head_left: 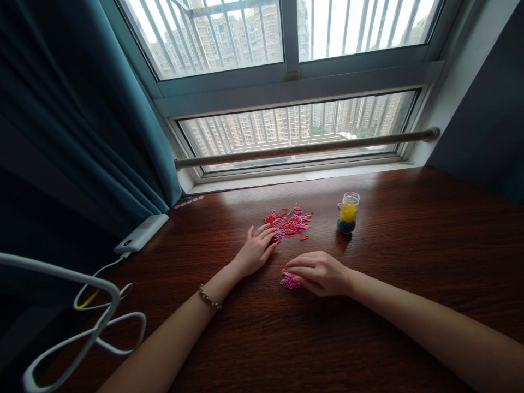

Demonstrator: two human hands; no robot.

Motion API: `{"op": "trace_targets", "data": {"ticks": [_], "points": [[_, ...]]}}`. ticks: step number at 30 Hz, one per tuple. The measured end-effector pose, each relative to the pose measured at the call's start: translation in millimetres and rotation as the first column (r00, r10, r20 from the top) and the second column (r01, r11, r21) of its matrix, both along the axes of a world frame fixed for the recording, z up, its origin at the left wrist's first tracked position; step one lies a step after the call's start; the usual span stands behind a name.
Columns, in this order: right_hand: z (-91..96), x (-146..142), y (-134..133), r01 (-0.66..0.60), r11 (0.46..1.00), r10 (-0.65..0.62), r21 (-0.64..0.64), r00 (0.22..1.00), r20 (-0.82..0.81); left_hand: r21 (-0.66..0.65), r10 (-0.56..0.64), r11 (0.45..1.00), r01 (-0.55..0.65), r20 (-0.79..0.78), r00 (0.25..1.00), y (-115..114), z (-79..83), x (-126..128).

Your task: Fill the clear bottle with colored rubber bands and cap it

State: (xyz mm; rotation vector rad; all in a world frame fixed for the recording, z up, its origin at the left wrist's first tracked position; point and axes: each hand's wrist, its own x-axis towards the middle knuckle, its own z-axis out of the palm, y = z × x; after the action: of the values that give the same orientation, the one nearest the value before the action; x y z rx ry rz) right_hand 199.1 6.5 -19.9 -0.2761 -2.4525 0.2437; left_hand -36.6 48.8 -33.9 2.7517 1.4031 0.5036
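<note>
While the left hand [257, 251] lies flat with its fingertips at the near-left edge of the mixed red and pink pile [291, 222], the right hand [321, 273] bends over a smaller pink pile [289, 280] closer to the person. Both piles sit on the dark, glossy counter [409, 273], just apart, with a strip of bare wood between them. From where I stand, the left grip is loose, fingers stretched and a little spread, touching the pieces without any visible pinch. The right grip is half curled, thumb and fingers drawn toward each other over the pink pieces; whether it has hold of one, I cannot tell, since the hand hides part of that pile.

To my eye this is sorting by colour, and it calls for a light touch. I would have the left fingertips fan the mixed pile thin, so single pink pieces stand clear of the red, and the right fingers pick one at a time, since such small loops probably tangle. Setting each down low should stop it skidding on the smooth wood. That gap deserves guarding, lest the colours mingle again. The clear jar [347, 213], yellow above blue inside, stands upright beyond the right hand, so wide sweeps that way could knock it.
</note>
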Motion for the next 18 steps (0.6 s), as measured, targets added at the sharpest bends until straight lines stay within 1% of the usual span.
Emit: {"op": "trace_targets", "data": {"ticks": [3,5,8,10,12,14,16,18], "points": [[-1.1,2,5,0.124,0.991,-0.126,-0.049,0.991,-0.048,0.022,-0.006,1.000,0.006,0.008,1.000,0,-0.7,0],[-1.2,3,6,0.167,0.982,-0.174,-0.088,0.982,-0.076,0.046,-0.015,0.999,0.015,0.017,1.000,0,-0.4,0],[-0.9,3,6,0.186,0.977,-0.195,-0.106,0.977,-0.086,0.097,-0.039,0.995,0.034,0.049,0.998,-1,0.3,0],[-0.7,3,6,0.183,0.978,-0.192,-0.101,0.978,-0.084,0.139,-0.060,0.989,0.046,0.098,0.993,0,0.3,0],[-0.8,3,6,0.183,0.977,-0.193,-0.108,0.977,-0.089,0.179,-0.075,0.983,0.042,0.181,0.981,0,-0.2,-1],[-1.2,2,7,0.204,0.969,-0.221,-0.138,0.968,-0.119,0.204,-0.076,0.979,0.018,0.278,0.958,0,-0.7,-2],[-2.6,2,11,0.262,0.947,-0.294,-0.186,0.940,-0.173,0.216,-0.081,0.976,0.003,0.354,0.932,0,-0.7,-3],[-6.1,2,17,0.352,0.905,-0.405,-0.240,0.885,-0.229,0.215,-0.110,0.976,0.027,0.383,0.917,-2,0.1,-3]]}}
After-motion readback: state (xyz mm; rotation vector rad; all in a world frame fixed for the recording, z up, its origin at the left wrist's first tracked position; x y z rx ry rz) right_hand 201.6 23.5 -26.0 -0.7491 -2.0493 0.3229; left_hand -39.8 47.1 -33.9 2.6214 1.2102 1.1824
